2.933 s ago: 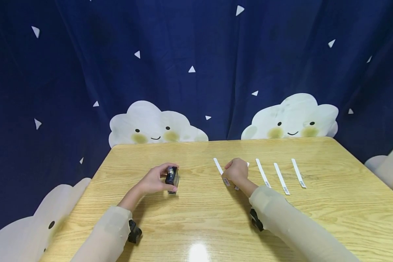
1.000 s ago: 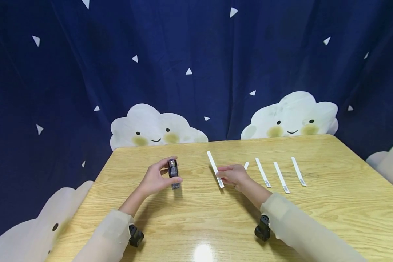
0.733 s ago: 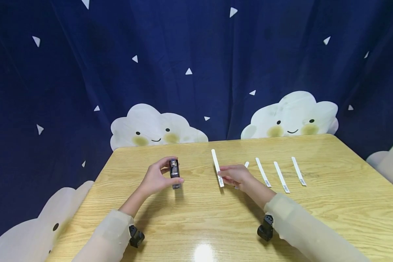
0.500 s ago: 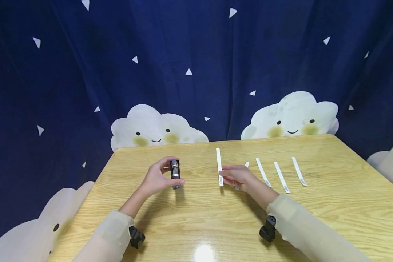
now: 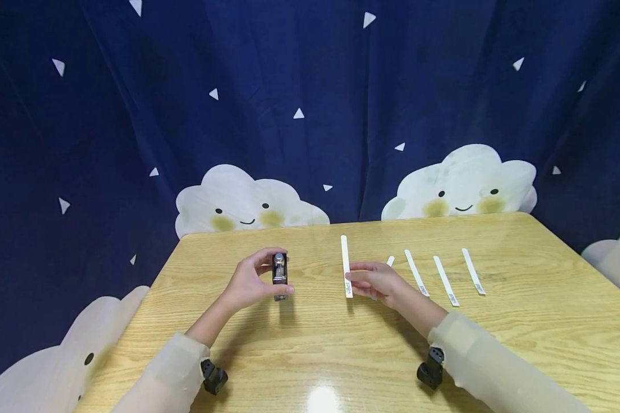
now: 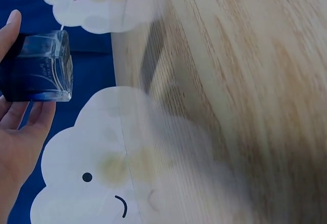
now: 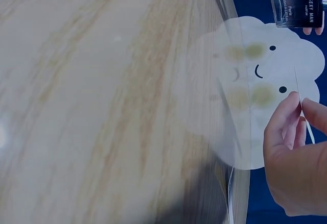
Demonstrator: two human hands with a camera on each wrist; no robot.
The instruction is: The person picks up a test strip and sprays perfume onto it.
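Note:
My left hand grips a dark glass perfume bottle between thumb and fingers, its silver spray nozzle facing up in the head view. Clear thick glass shows at the base of the bottle in the left wrist view, and its lettered side is visible from the right wrist. To the right, my right hand pinches a white paper perfume test strip near its printed end. Strip and bottle are apart, both held above the table. Seen from the right wrist, the strip is nearly edge-on.
Several more white test strips lie slanted in a row on the wooden table, right of my right hand. That hand partly covers the nearest one. Behind the table hangs a dark blue curtain with clouds and triangles.
My right hand has picked the leftmost strip off the table and turned it from slanted to nearly straight. The left hand has raised the bottle and shifted it slightly right.

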